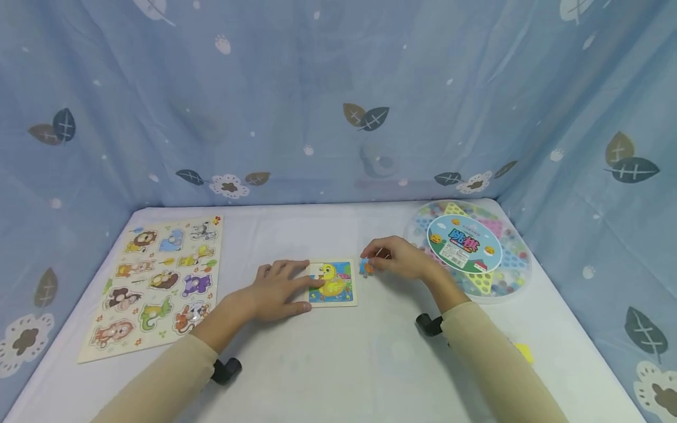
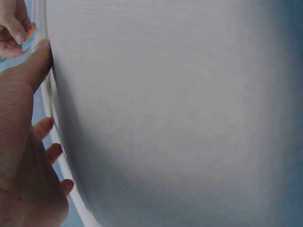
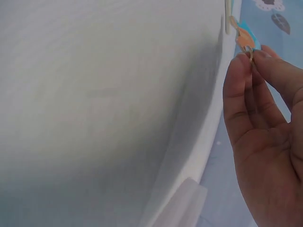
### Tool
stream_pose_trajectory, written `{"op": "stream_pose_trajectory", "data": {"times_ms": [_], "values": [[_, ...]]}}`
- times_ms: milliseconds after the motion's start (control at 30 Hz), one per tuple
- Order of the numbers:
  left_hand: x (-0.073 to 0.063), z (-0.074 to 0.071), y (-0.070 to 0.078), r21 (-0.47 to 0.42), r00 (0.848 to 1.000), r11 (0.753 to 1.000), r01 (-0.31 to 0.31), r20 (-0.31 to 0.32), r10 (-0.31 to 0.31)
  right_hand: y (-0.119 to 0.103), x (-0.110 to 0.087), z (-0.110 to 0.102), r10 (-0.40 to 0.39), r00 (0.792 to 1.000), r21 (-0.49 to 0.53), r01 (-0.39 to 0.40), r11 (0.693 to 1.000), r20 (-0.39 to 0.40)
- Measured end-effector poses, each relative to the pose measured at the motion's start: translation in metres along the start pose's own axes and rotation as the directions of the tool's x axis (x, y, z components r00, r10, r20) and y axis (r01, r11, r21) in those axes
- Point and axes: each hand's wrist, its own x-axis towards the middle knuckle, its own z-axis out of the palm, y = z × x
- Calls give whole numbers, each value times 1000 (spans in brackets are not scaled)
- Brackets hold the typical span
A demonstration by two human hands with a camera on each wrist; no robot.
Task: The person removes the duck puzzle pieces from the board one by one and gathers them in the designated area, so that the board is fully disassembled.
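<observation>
A small duck jigsaw puzzle point(image 1: 344, 288) in a pale frame lies flat at the middle of the table. My left hand point(image 1: 280, 291) rests at its left side with fingers spread. One finger reaches over the picture, and the thumb is by the lower left corner. A pale patch shows at the picture's upper left, partly behind the fingers. Just right of the frame my right hand point(image 1: 396, 257) pinches a blue and orange puzzle piece point(image 1: 366, 267) between thumb and fingertips. In the right wrist view the piece point(image 3: 246, 38) is tilted, seen nearly edge-on.
At the left lies a wooden animal peg puzzle board point(image 1: 158, 282). A round, clear Chinese checkers set point(image 1: 468, 249) with coloured marbles sits at the right, close behind my right forearm. Something yellow point(image 1: 525, 352) is partly hidden by the right sleeve. Blue curtains point(image 1: 338, 106) surround the table.
</observation>
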Motion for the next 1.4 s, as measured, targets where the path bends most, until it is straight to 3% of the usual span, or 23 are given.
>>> {"op": "stream_pose_trajectory", "data": {"times_ms": [800, 1033, 1400], "values": [[0, 3, -2, 8, 1000, 1000, 5, -4, -5, -4, 9, 5, 64, 998, -82, -63, 995, 14], [0, -3, 1, 15, 1000, 1000, -11, -19, 11, -7, 9, 6, 75, 997, -91, -76, 993, -4], [5, -7, 0, -102, 999, 994, -39, -15, 38, -23, 22, 14, -3, 1000, -128, -1, 992, -29]]}}
